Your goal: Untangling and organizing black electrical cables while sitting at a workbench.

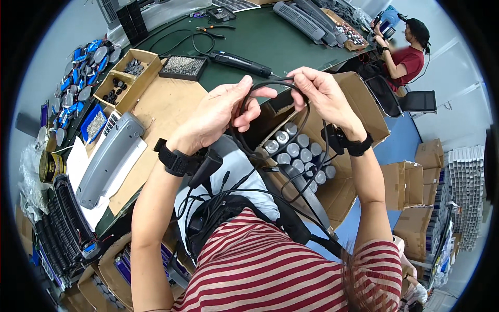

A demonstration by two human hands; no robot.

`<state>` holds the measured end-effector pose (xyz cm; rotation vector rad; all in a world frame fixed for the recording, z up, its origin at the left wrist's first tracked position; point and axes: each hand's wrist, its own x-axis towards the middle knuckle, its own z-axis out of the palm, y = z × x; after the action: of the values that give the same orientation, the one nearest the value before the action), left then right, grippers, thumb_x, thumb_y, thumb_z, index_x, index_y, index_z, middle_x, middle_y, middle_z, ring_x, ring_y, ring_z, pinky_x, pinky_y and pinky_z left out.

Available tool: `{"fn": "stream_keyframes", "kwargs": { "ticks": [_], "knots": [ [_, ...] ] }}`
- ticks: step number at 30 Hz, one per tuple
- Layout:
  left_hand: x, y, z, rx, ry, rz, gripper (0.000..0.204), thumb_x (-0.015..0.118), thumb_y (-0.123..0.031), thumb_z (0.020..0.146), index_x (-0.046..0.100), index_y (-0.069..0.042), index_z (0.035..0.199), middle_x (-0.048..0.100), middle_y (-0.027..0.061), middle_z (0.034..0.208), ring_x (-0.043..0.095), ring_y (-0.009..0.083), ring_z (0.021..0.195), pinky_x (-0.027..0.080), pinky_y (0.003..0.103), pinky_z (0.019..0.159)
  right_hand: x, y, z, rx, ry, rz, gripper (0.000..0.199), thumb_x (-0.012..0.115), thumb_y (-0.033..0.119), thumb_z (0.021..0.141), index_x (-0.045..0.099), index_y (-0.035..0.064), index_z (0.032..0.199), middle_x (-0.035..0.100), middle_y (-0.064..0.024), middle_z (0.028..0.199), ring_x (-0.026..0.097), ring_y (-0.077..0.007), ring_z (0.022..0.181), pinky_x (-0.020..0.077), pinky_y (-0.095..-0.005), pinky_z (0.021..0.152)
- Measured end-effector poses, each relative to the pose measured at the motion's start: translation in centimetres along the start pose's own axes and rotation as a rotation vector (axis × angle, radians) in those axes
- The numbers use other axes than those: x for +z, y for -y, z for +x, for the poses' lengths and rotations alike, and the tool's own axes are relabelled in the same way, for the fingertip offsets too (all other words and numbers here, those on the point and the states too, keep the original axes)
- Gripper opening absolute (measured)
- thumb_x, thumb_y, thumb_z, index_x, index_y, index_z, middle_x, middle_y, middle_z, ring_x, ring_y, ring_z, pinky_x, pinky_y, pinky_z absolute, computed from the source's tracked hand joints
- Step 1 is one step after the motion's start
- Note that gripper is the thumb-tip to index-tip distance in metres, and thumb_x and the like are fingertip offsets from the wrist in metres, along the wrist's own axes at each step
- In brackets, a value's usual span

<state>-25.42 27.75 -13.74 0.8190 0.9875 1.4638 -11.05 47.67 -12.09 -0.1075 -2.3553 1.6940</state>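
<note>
Looped between my hands is a black cable (234,136), raised over my lap and the edge of the green workbench. My left hand (221,112) curls around the left side of the loop, thumb and index finger stretched toward the right. The cable's upper right part is pinched between the thumb and fingers of my right hand (326,100). Black straps with small devices sit on both wrists, and further cables hang down across my lap. Below my right hand stands an open cardboard box (343,195) with several grey-capped cylinders (293,151) in it.
On the green bench (244,39) lie an electric screwdriver (241,63), pliers (210,32), a tray of small metal parts (183,67) and a wooden parts box (127,78). A long grey housing (112,158) rests at left. Another person (408,54) sits at the far right.
</note>
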Motion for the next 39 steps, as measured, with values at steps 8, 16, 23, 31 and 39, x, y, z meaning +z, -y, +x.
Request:
{"fn": "stream_keyframes", "kwargs": {
  "ticks": [8, 16, 23, 31, 39],
  "knots": [
    [0.2, 5.7, -0.7, -0.166, -0.008, -0.372, 0.033, 0.04, -0.032, 0.102, 0.055, -0.005, 0.111, 0.039, -0.004, 0.066, 0.054, 0.0128, 0.066, 0.046, 0.027, 0.066, -1.8, -3.1, -1.2, 0.053, -0.167, -0.136, 0.022, 0.047, 0.019, 0.101, 0.06, 0.0011, 0.098, 0.061, -0.0006, 0.073, 0.059, -0.0062, 0.067, 0.0481, -0.0186, 0.061],
    [-0.6, 6.2, -2.0, -0.201, -0.064, -0.357, 0.03, 0.043, -0.024, 0.102, 0.057, 0.0, 0.112, 0.033, -0.0064, 0.064, 0.028, 0.0039, 0.053, 0.028, 0.019, 0.049, -6.6, -7.0, -4.5, 0.205, -0.296, -0.106, 0.021, 0.051, 0.02, 0.099, 0.062, 0.0022, 0.093, 0.064, -0.0001, 0.07, 0.056, -0.0044, 0.057, 0.0451, -0.018, 0.053],
    [-1.3, 7.1, -2.5, -0.13, -0.187, -0.47, 0.022, 0.044, -0.022, 0.102, 0.054, -0.002, 0.103, 0.038, -0.005, 0.066, 0.029, 0.0036, 0.054, 0.027, 0.018, 0.048, -8.1, -7.2, -5.9, 0.354, -0.11, -0.161, 0.021, 0.054, 0.019, 0.097, 0.063, 0.0011, 0.105, 0.051, 0.0054, 0.063, 0.042, -0.0009, 0.049, 0.0355, -0.017, 0.044],
    [-1.2, 7.2, -3.3, 0.24, -0.6, -0.618, 0.019, 0.037, -0.022, 0.104, 0.048, -0.006, 0.103, 0.042, -0.0005, 0.076, 0.035, 0.0081, 0.061, 0.034, 0.021, 0.057, -10.5, -7.2, -11.4, 0.599, -0.042, 0.4, 0.029, 0.056, 0.017, 0.096, 0.06, 0.0007, 0.119, 0.045, 0.0068, 0.067, 0.031, 0.0008, 0.051, 0.024, -0.014, 0.043],
    [1.4, 7.6, -0.2, 0.576, -0.729, -0.193, 0.024, 0.041, 0.0, 0.097, 0.039, -0.002, 0.121, 0.057, 0.0101, 0.107, 0.048, 0.0094, 0.076, 0.042, 0.023, 0.071, -0.2, -5.3, -9.9, 0.182, 0.336, -0.59, 0.018, 0.061, 0.006, 0.087, 0.067, -0.0042, 0.1, 0.068, -0.0169, 0.082, 0.065, -0.0297, 0.074, 0.05, -0.0385, 0.066]
  ]
}}
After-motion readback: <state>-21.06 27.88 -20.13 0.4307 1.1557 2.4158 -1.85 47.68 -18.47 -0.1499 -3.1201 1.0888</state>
